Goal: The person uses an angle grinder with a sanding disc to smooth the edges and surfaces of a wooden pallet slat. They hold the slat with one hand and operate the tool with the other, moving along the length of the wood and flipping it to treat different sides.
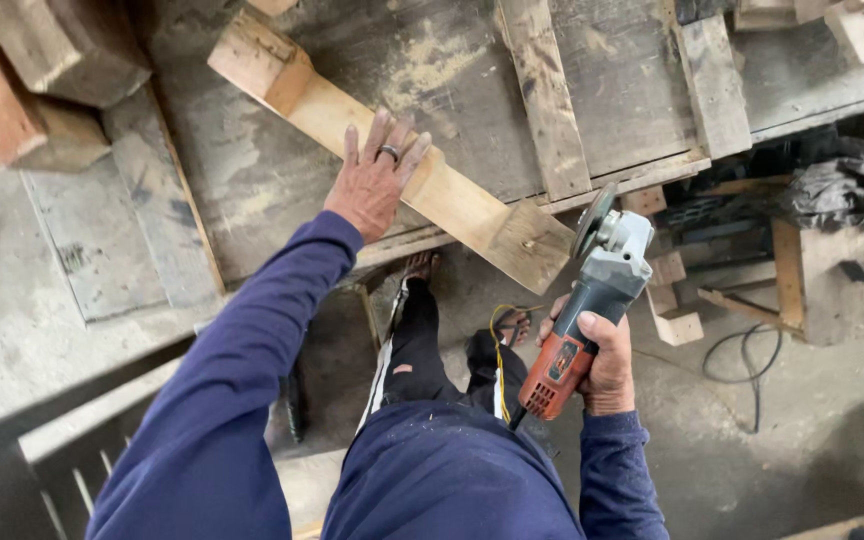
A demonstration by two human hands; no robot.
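Note:
My left hand [377,175], with a ring on one finger, lies flat with fingers spread on a long pale wooden plank [472,205] that runs diagonally across a worn work surface [242,170]. The plank's near end overhangs the bench edge. My right hand [602,355] grips the orange and grey body of an angle grinder [592,300]. Its disc [593,218] sits just right of the plank's near end, close to it; I cannot tell whether they touch. A yellow cable trails from the grinder's tail.
Wooden blocks [47,75] are stacked at the upper left. Slats [547,100] lie on the bench top right. Offcuts [677,325], a dark cloth [847,185] and a black cord [747,365] sit on the concrete floor at right. My legs and feet are below the bench edge.

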